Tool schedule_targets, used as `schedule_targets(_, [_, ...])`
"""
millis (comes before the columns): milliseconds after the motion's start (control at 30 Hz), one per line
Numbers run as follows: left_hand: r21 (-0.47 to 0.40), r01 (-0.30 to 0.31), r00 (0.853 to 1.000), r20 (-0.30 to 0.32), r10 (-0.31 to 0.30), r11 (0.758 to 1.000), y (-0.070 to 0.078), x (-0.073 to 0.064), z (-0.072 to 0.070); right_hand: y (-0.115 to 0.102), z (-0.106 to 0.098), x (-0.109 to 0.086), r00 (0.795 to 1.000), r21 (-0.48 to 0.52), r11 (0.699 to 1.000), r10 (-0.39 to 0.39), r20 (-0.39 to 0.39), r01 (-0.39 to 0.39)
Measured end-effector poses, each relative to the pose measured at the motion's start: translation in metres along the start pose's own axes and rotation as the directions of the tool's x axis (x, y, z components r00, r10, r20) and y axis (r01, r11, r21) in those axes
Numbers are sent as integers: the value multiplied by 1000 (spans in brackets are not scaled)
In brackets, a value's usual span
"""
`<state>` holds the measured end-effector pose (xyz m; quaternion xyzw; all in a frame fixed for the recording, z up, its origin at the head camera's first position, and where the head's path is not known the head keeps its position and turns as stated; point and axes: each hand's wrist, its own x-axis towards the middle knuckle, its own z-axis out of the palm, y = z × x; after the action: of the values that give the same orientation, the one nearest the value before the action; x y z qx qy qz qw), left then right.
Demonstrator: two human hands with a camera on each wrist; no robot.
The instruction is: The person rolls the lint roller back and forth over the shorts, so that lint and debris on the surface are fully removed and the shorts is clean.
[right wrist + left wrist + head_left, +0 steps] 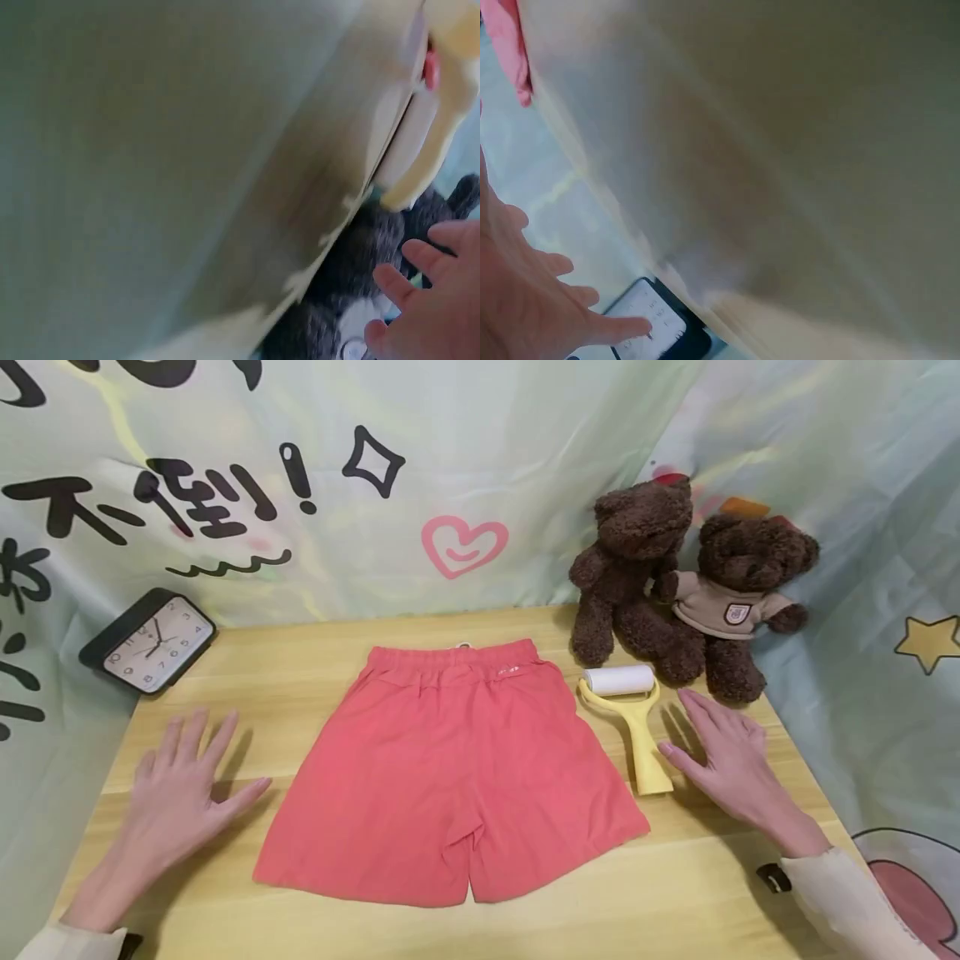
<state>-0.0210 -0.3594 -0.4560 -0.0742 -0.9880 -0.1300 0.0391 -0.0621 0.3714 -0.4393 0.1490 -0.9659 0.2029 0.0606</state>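
Red shorts [450,760] lie spread flat on the wooden table [540,927], waistband toward the back. To their left, my left hand [176,802] hovers over the wood with fingers spread, holding nothing; the left wrist view shows its fingers [562,292] stretched toward the clock. A lint roller [637,718] with a yellow handle and white roll lies just right of the shorts. My right hand [723,764], fingers extended and holding nothing, is beside that handle, thumb tip close to it. In the right wrist view the hand [439,300] shows near the roller's yellow frame [442,127].
A black-framed alarm clock [157,639] stands at the back left corner. Two dark brown teddy bears, one bare [626,568] and one in a beige shirt [738,602], sit at the back right. A printed cloth [525,468] hangs behind and along the sides.
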Motion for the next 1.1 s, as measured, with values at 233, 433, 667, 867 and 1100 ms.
schedule_targets(233, [-102,-58,996,57,64,993,18,27,5,-25,6,2,996,225,970,89,12,-90])
schedule_targets(433, [-126,-105,989,87,116,986,36,56,15,-44,16,6,972,322,917,230,56,-235])
schedule_targets(667, [-98,-141,977,148,155,985,54,86,31,-57,26,5,922,465,804,377,82,-370])
schedule_targets(867, [-92,-135,971,187,150,987,59,98,39,-67,37,2,865,584,690,501,40,-427])
schedule_targets(1100, [-72,-166,970,168,176,983,66,92,48,-78,30,11,863,651,694,492,-115,-309])
